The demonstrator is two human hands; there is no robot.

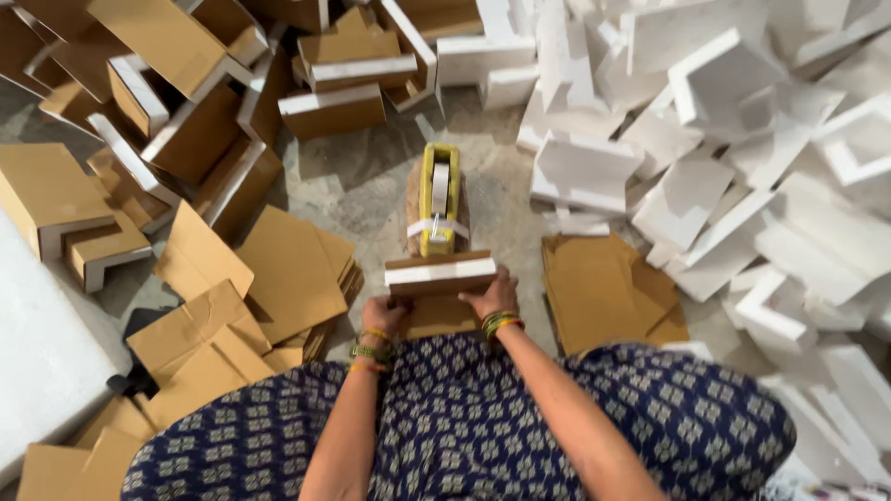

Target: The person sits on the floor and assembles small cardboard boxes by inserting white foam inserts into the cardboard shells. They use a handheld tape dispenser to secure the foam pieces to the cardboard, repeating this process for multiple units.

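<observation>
I sit on the floor in a dark blue patterned dress. Both hands hold one white foam corner piece faced with brown cardboard just in front of my lap. My left hand grips its near left end and my right hand grips its near right end. Bangles ring both wrists. Right beyond the piece stands a yellow tape dispenser on a wooden block, with a strip of white tape across it.
Flat brown cardboard sheets lie in stacks at left and at right. Finished cardboard-covered foam corners are heaped at the back left. Bare white foam corners pile up at the right. A white slab lies at far left.
</observation>
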